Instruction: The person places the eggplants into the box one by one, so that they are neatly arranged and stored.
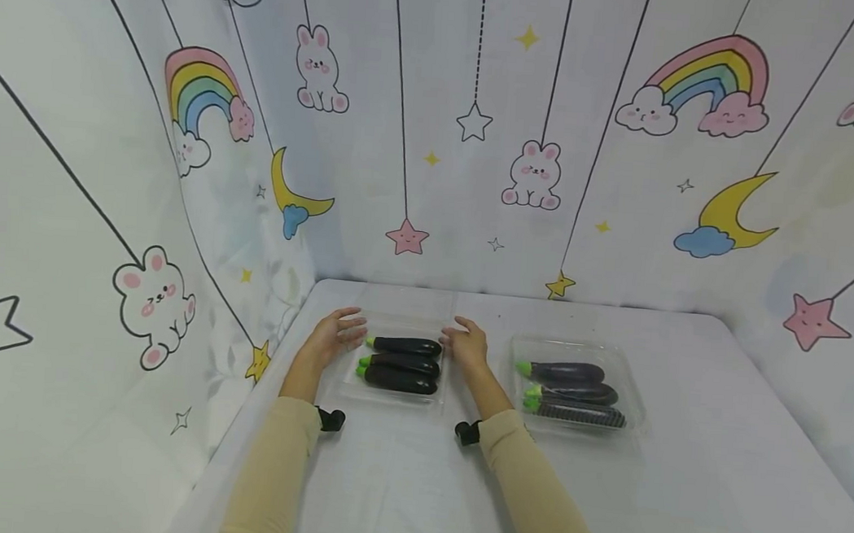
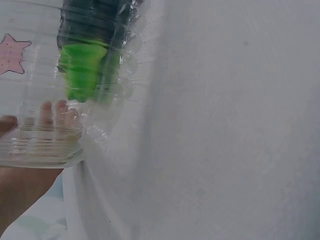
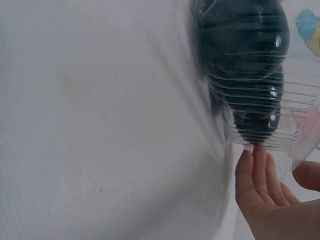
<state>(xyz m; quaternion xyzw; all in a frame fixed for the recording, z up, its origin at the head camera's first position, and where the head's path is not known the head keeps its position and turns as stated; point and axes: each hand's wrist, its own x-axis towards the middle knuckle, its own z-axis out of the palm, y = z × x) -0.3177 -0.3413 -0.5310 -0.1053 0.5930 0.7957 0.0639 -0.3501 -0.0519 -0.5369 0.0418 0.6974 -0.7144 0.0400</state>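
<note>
In the head view, a clear ribbed plastic box [image 1: 389,400] holds three dark, glossy eggplants [image 1: 400,379] with green stem ends to the left. A transparent lid [image 1: 410,302] seems to stand raised behind it, though its outline is faint. My left hand [image 1: 333,337] is at the box's left side, fingers spread and relaxed; in the left wrist view its fingertips [image 2: 61,112] show through the clear wall near a green stem end [image 2: 82,70]. At the opposite side is my right hand [image 1: 468,346], its extended fingers [image 3: 259,172] against the ribbed end wall and its thumb apart.
To the right, a second clear box [image 1: 634,385] holds three eggplants [image 1: 567,373], one with a striped look from the plastic's ribs. Both boxes stand on a white-covered table [image 1: 714,496]. A patterned cloth curtain [image 1: 432,177] with rainbows and rabbits hangs behind and at both sides.
</note>
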